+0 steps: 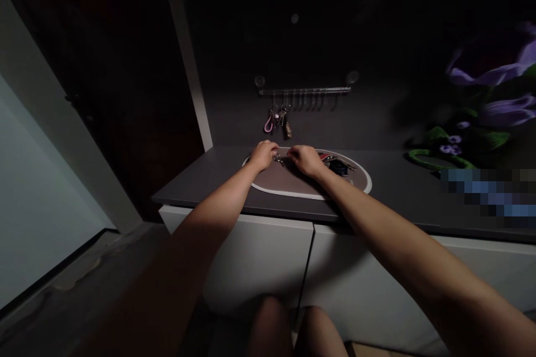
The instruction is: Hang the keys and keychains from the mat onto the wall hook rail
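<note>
Over the left part of an oval brown mat (288,184) with a white rim, my left hand (261,156) is closed, its fingertips pinching a small bunch of keys (278,159). My right hand (306,160) is curled shut just to the right of those keys, and whatever its fingers hold is hidden. Beside the right wrist lies a pile of keys and key holders (339,166), with red and black pieces among them. Two more key bunches hang above: one with a pink loop (268,124), the other with a brownish-gold fob (288,130).
A clear rail with several hooks (305,91) is fixed to the dark wall behind the grey countertop (196,175). Purple flowers with green stems (494,75) stand at the right. White cabinet doors (268,251) are below, and a dark door (125,95) is at the left.
</note>
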